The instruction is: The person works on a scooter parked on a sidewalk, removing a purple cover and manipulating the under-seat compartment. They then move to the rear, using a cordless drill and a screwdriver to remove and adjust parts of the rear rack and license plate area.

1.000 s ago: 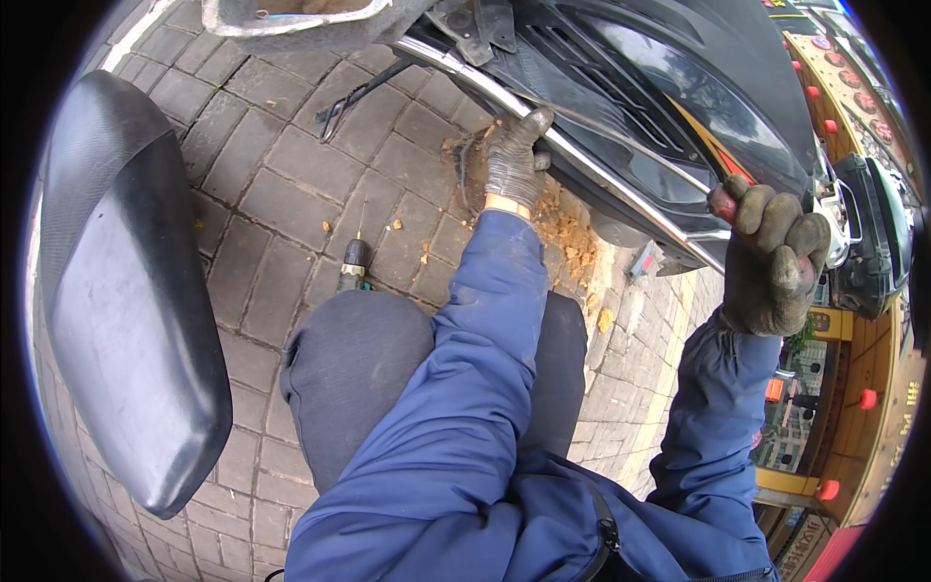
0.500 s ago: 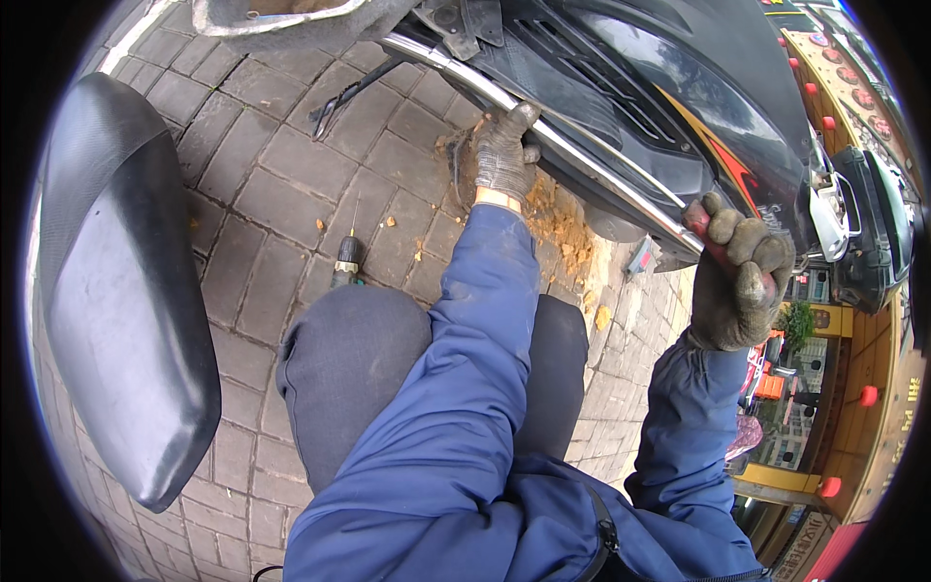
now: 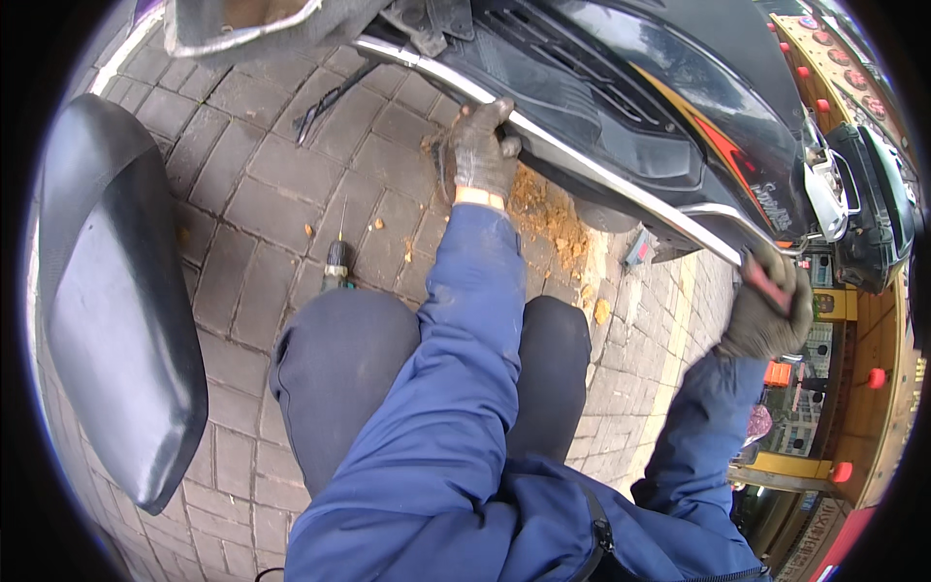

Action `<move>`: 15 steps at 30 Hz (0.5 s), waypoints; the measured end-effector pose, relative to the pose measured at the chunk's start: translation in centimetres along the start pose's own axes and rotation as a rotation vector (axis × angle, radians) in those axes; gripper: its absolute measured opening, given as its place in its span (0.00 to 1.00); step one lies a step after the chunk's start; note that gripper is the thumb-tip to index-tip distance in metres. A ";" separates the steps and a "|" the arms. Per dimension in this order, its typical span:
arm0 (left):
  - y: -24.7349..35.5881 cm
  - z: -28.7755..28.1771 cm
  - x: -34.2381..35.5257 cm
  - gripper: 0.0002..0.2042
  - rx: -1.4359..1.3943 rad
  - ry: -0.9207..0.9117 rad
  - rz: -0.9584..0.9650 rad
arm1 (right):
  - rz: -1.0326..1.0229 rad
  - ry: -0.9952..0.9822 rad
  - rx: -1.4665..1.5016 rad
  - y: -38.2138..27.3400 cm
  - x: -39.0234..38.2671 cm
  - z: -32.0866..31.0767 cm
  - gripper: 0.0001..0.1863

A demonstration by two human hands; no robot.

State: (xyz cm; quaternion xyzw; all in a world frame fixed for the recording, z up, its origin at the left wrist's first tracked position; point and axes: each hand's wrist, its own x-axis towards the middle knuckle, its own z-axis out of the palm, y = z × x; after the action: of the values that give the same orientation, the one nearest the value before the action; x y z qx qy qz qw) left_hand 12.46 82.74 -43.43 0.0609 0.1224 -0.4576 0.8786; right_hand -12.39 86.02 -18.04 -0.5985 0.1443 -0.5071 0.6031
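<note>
My gloved left hand (image 3: 482, 145) is closed on the lower edge of a long silver rail (image 3: 572, 149) along the side of a black scooter (image 3: 669, 107). My right hand (image 3: 773, 306), in a dirty glove, is closed round a red handle (image 3: 766, 285) at the rail's right end. Whatever the handle carries is hard to make out in this frame. A cordless drill (image 3: 337, 267) with a long thin bit lies on the paving beside my left knee.
A detached black seat (image 3: 121, 320) lies at the left and a grey bin-like compartment (image 3: 242, 39) at the top. Orange-brown dirt (image 3: 553, 213) covers paving below the scooter, near the stand (image 3: 330, 102). A yellow shopfront (image 3: 863, 388) and a black case (image 3: 858, 209) are at the right.
My right hand went left, then swung right to the rail's end; the long rod seen earlier in it no longer shows clearly. My left hand sits slightly further left and up in view.
</note>
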 end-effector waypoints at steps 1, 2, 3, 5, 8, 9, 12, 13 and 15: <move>0.0 0.2 -0.1 0.07 -0.067 0.003 -0.005 | 0.038 -0.050 0.069 -1.0 -0.4 0.0 0.12; 0.1 0.3 -0.3 0.07 -0.052 0.026 -0.010 | 0.039 0.037 -0.030 -1.6 -0.9 -0.1 0.12; 0.2 0.5 -0.4 0.07 -0.031 0.059 0.001 | 0.047 0.008 -0.048 -1.8 -1.3 -0.3 0.12; 0.3 0.9 -0.4 0.07 0.024 0.089 0.000 | 0.133 0.053 -0.059 -0.6 -2.4 -1.3 0.11; 0.3 1.1 -0.4 0.06 0.028 0.081 0.021 | 0.178 0.085 -0.050 5.4 -4.0 -3.7 0.13; 0.3 1.1 -0.4 0.05 0.053 0.081 0.032 | 0.196 0.192 -0.059 7.7 -4.7 -4.1 0.13; 0.2 1.1 -0.3 0.05 0.070 0.079 0.052 | 0.329 0.300 -0.028 15.0 -6.6 -3.5 0.11; 0.3 1.1 -0.3 0.05 0.078 0.080 0.047 | 0.381 0.374 -0.020 17.0 -7.4 -2.8 0.10; 0.4 1.1 -0.3 0.05 0.072 0.031 0.050 | 0.643 0.450 -0.063 20.2 -9.3 -1.3 0.09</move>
State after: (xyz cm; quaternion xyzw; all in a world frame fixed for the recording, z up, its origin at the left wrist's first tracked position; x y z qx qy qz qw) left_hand 12.77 82.94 -42.26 0.1023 0.1178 -0.4386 0.8850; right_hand -8.66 87.93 -39.93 -0.4148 0.4685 -0.4060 0.6660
